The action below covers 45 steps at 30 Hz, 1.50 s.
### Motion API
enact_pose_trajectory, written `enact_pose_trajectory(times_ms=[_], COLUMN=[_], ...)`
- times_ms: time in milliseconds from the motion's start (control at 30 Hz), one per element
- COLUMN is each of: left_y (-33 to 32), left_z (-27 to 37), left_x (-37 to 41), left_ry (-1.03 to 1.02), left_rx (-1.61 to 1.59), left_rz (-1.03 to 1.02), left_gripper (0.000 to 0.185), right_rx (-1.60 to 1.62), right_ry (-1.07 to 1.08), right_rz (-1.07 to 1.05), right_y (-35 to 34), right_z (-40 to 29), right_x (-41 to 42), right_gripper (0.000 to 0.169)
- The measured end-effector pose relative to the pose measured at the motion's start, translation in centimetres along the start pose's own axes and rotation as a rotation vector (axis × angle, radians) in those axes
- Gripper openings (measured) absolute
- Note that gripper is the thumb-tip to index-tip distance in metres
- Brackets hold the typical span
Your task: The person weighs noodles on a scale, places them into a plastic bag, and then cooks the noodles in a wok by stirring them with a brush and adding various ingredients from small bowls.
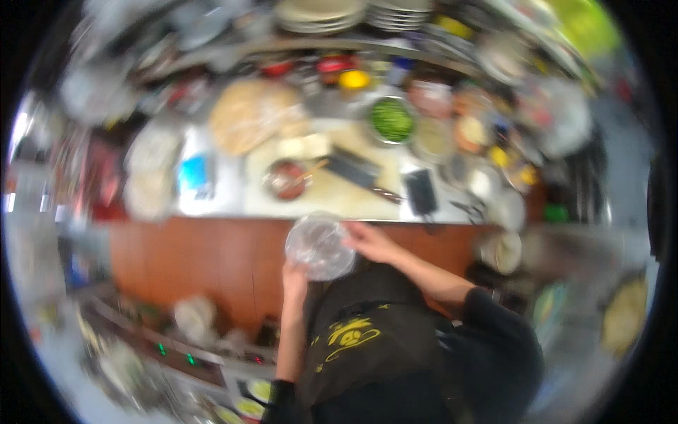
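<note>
Between my two hands is a clear, round plastic container (320, 249), in front of the counter's near edge. My left hand (295, 274) grips its lower left rim, and my right hand (373, 243) grips its right side. Motion blur hides whether anything is inside. Beyond it, a cutting board (333, 204) bears a bowl of reddish contents (286, 180) with a light-coloured utensil leaning in it. A cleaver (352, 167) lies to the right of that bowl, its dark handle pointing toward the lower right. Pale blocks (304, 146) sit behind the bowl.
A metal bowl of chopped greens (392, 121) stands at the board's back right. A large round tan board (249, 116) is at the back left. On the counter's right lie a dark flat object (421, 192) and scissors (471, 209). Stacked plates (320, 18) occupy the shelf above.
</note>
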<state>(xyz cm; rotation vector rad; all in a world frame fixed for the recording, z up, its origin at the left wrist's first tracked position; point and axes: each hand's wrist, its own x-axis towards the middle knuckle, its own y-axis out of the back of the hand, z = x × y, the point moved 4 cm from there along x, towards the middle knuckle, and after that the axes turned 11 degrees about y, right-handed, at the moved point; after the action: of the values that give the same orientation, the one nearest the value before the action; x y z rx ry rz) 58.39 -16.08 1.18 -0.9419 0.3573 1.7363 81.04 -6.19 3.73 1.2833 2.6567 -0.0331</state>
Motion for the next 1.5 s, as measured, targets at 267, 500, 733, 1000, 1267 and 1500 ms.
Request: enact_pose_trajectory(times_ms=[267,500,733,1000,1267,1500], left_y=[-11.8,-25.8,-34.9,-41.4,-47.6,-63.1], left_z=[-2.3,-14.0,-29.8,-49.8,-66.9,-79.6], left_x=[1.0,-2.4,-14.6,-30.7,-32.8,-25.9], left_ry=[0.067,-0.226,0.237,0.438,0.781,0.683], left_rx=[0.337,1.253,1.43,2.023,2.215,2.516], left_rz=[-0.664,-1.141,-1.463,-1.76,-1.838,-1.472], left_gripper=[0.065,0.068,0.049,0.073,0.045,0.026], right_rx=[-0.548,-0.701,-0.285,0.329,0.528,1.05], right_ry=[-0.121,-0.261,-0.165,-0.781,-2.188,-0.188], right_rz=[1.147,1.274,1.746,2.569,1.8,4.157], right_y=[-0.2,-3.0,-6.3,-22.7,-33.6,-32.9], right_z=[-0.4,6.6,11.1,17.4,29.6,34.4], right_x=[-17.0,-27.6,-47.0,-64.1,-66.8,-61.5], right_gripper=[0.044,0.042,0.049,0.037,0.041,0.031])
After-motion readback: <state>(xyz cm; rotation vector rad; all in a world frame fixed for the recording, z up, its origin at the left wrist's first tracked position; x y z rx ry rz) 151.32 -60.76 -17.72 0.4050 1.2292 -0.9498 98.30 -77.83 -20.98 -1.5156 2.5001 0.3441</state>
